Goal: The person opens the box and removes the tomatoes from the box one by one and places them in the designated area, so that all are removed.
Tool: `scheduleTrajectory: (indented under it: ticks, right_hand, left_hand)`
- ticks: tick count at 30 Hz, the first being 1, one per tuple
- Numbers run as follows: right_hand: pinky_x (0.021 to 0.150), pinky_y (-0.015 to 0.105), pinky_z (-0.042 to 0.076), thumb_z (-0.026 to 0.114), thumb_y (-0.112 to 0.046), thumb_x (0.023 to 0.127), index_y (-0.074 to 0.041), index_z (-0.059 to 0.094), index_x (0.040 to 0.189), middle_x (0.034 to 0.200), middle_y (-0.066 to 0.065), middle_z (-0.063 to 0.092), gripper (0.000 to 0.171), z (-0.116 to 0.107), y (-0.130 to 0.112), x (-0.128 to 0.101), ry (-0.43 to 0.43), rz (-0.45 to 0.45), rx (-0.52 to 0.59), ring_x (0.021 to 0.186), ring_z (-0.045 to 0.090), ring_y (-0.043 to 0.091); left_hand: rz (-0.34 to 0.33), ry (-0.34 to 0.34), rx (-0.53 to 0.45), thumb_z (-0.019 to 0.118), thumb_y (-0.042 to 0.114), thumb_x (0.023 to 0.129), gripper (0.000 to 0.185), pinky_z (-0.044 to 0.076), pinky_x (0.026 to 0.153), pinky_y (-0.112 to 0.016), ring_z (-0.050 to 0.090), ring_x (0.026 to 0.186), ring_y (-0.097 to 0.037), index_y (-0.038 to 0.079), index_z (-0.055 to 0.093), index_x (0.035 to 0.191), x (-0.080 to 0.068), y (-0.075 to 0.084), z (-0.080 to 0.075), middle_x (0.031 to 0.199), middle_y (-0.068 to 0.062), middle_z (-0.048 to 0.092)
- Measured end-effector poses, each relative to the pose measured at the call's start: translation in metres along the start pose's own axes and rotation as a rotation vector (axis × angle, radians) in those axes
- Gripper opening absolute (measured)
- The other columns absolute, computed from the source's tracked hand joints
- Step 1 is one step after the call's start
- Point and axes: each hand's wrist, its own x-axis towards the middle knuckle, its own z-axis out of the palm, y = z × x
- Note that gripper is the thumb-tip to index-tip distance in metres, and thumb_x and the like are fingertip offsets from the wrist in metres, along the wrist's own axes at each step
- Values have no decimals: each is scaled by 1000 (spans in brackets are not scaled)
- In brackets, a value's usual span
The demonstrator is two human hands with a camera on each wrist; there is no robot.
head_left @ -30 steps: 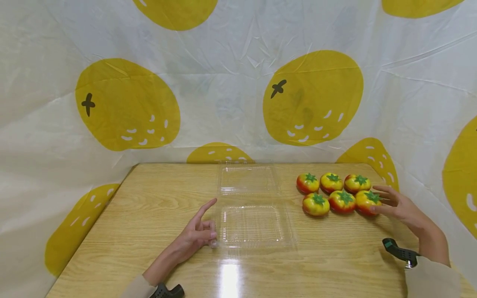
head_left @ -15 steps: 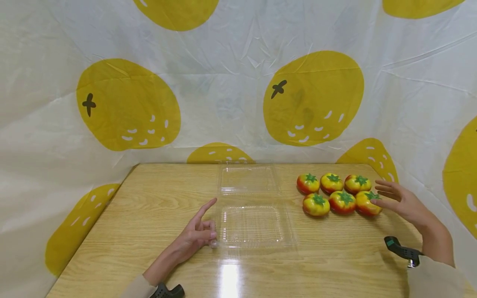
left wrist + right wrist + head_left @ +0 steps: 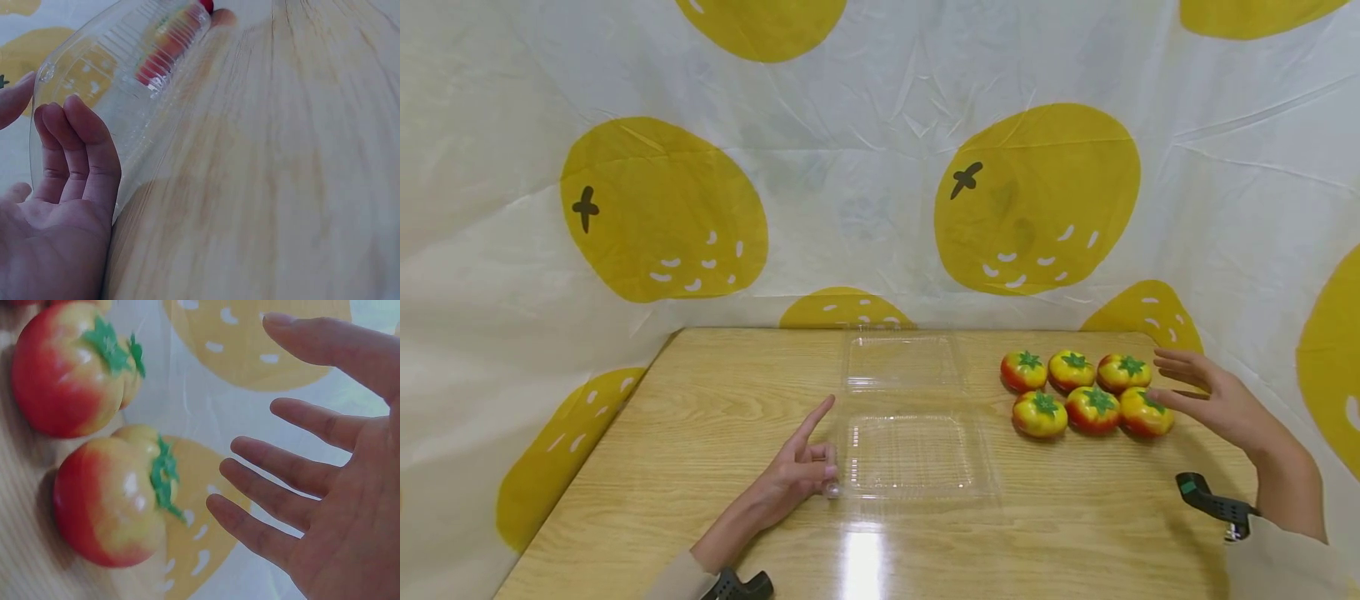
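Since the earlier frames, my right hand point(image 3: 1213, 400) has drawn back from the nearest tomato point(image 3: 1144, 412) and lifted slightly; my left hand point(image 3: 797, 475) has not shifted.

Head view: I take the clear clamshell tray point(image 3: 910, 454) as landmark. It lies open on the wooden table point(image 3: 715, 433), its lid half point(image 3: 901, 362) flat behind it. The transparent walls are hard to trace; a glare streak hides part of the front rim. My left hand rests at the tray's left front corner, forefinger pointing out straight, the other fingers curled against the rim. Six tomatoes sit right of the tray in two rows of three. My right hand hovers just right of them, fingers spread and straight, holding nothing. Whether a fingertip touches the nearest tomato I cannot tell. Both forearms are cut off by the frame's lower edge.

Left wrist view: the curled fingers point(image 3: 75, 156) lie together against the tray rim point(image 3: 119, 81). The thumb is cut off at the left edge. Red blurs show through the plastic, too distorted to identify.

Right wrist view: the fingers point(image 3: 281, 469) are apart and extended, clear of the nearest tomato point(image 3: 109, 500). A second tomato point(image 3: 69, 375) sits beside it; the others are cropped.
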Motion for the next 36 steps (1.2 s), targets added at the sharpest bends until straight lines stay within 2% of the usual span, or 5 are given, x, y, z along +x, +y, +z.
scheduleTrajectory:
  ticks: [10,25,28,33,36]
  right_hand:
    - [83,-1,41,69,-11,98,-4,36,157,128,-38,39,67,6,-28,5,41,-146,54,110,40,-25]
    - [84,2,40,74,-19,95,-7,46,149,127,-40,41,62,22,-62,10,53,-185,-29,108,41,-25]
    - [85,2,41,75,-19,94,-10,47,149,132,-29,47,63,26,-69,12,53,-211,-30,109,43,-24]
    - [85,0,41,77,-17,93,-10,48,149,139,11,58,63,33,-77,16,41,-240,-44,109,43,-24]
    - [84,-1,40,78,-17,92,-8,49,148,140,23,59,64,36,-80,18,33,-251,-55,108,40,-27]
  left_hand:
    - [1,12,-25,56,-3,96,101,56,78,-27,62,79,-9,32,-6,167,1,0,0,88,5,63]
    - [-36,70,-47,52,1,99,90,54,77,-27,60,81,-9,24,-2,167,1,1,1,87,7,62]
    - [-35,83,-49,52,2,99,88,54,77,-27,60,81,-8,24,0,167,1,0,1,87,8,63]
    - [-35,96,-37,52,2,99,88,53,77,-26,58,81,-8,22,-1,167,0,1,1,86,7,62]
    - [-41,106,-40,51,2,100,87,52,76,-26,57,80,-9,21,-1,167,0,1,1,85,7,61]
